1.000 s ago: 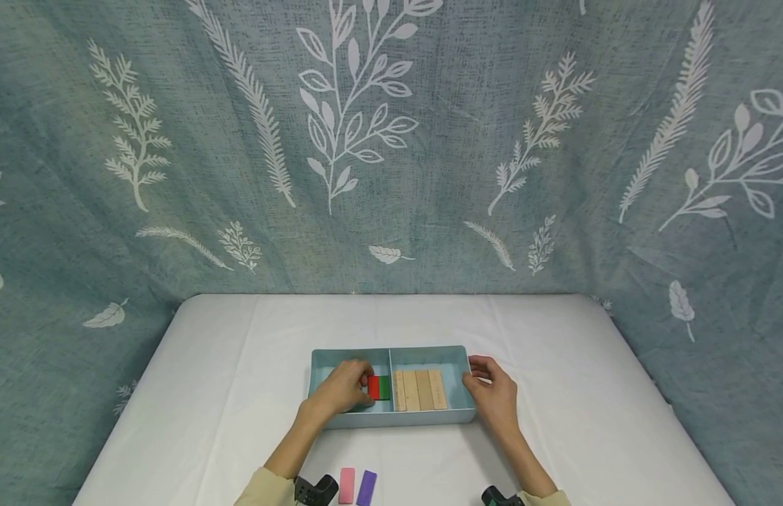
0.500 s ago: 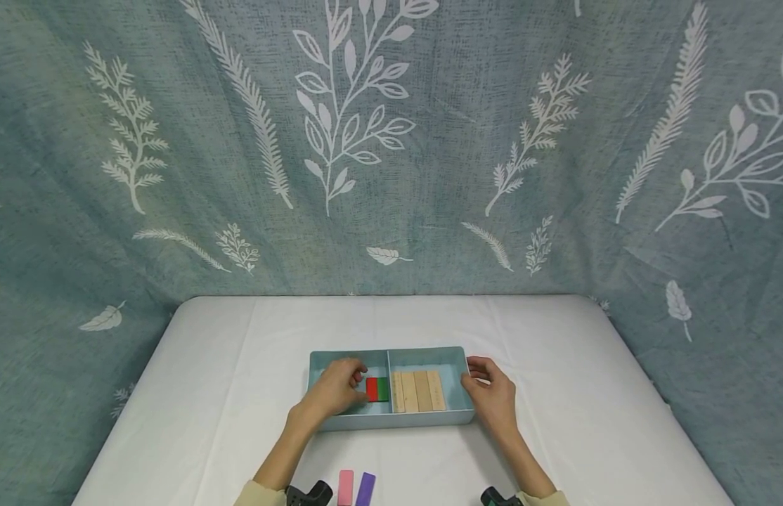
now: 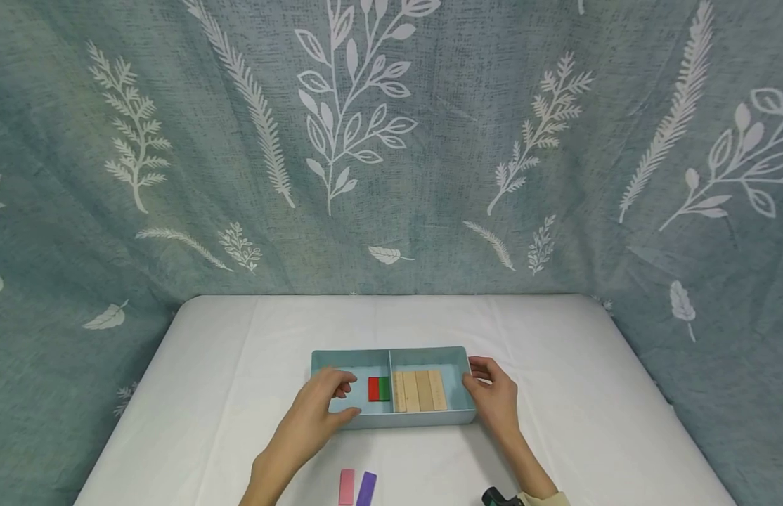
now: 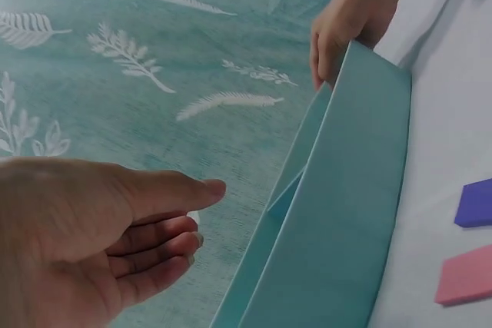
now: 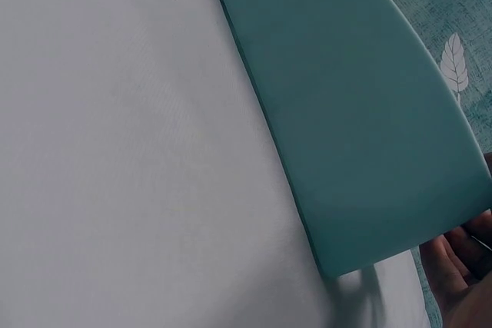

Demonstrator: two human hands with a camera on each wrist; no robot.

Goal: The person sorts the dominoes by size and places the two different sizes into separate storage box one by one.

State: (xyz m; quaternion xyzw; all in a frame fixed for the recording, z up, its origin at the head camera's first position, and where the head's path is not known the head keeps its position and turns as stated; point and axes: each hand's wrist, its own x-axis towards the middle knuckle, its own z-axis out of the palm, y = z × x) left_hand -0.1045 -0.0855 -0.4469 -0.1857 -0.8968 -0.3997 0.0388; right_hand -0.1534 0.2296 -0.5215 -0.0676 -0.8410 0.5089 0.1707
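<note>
A light blue two-compartment box (image 3: 404,420) lies on the white-covered table. My left hand (image 3: 312,414) is over its left end, thumb and fingers spread apart, and nothing shows between them. In the left wrist view that hand (image 4: 100,236) is beside the box, apart from the rim. A red block (image 3: 373,388) and a green block (image 3: 384,388) lie side by side against the divider in the left compartment. Several plain wooden blocks (image 3: 419,391) fill part of the right compartment. At the box's right end my right hand (image 3: 495,397) grips the wall, thumb at the rim.
A pink block (image 3: 346,487) and a purple block (image 3: 366,488) lie on the table in front of the box. Behind the table (image 3: 240,330) hangs a green-blue curtain (image 3: 442,211) with white leaf prints.
My left hand has let go of the red block and moved back to the left and toward me, its fingers spreading. The right hand stays at the box's right end.
</note>
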